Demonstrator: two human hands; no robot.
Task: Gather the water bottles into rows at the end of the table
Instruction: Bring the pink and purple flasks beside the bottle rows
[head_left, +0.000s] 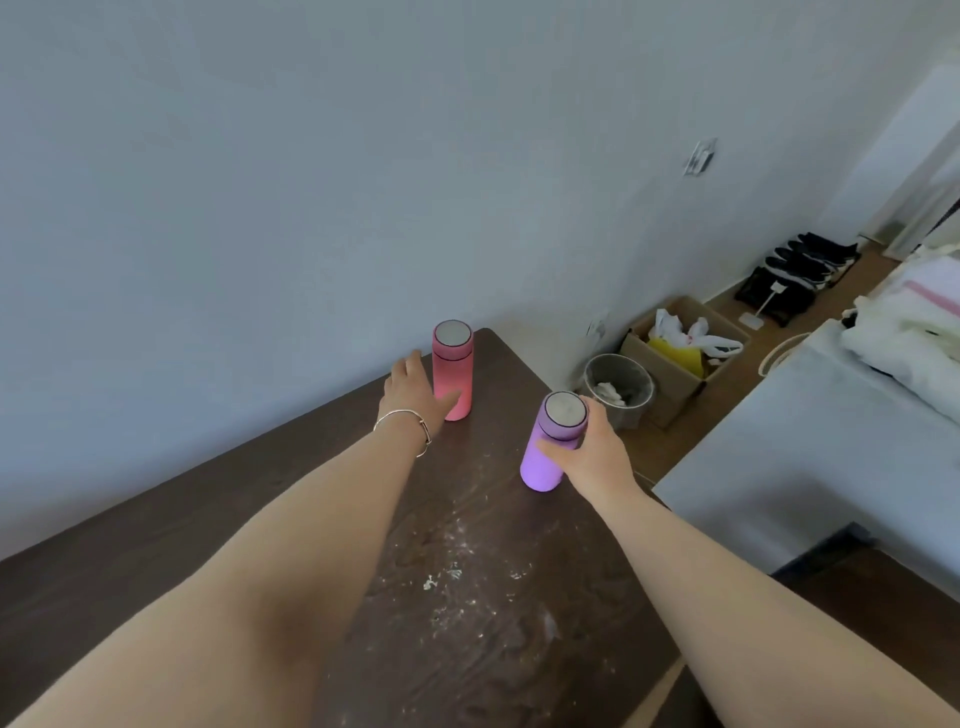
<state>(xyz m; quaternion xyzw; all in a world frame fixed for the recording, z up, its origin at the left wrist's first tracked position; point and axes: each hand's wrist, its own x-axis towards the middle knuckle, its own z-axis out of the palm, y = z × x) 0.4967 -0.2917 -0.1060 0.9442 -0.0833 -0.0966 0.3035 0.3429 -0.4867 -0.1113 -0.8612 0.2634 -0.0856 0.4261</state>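
A pink water bottle (453, 370) with a silver cap stands upright near the far end of the dark wooden table (291, 499), close to the wall. My left hand (412, 391) wraps around its lower half, thumb across the front. A purple water bottle (551, 441) with a silver cap stands upright near the table's right edge. My right hand (597, 449) grips its upper part from the right side. Both bottles rest on the tabletop, about two bottle widths apart.
White specks and smears mark the tabletop (457, 566) in front of me. Past the table's far end on the floor stand a grey waste bin (618, 387) and a cardboard box (680, 353) with bags. A white bed (831, 441) lies to the right.
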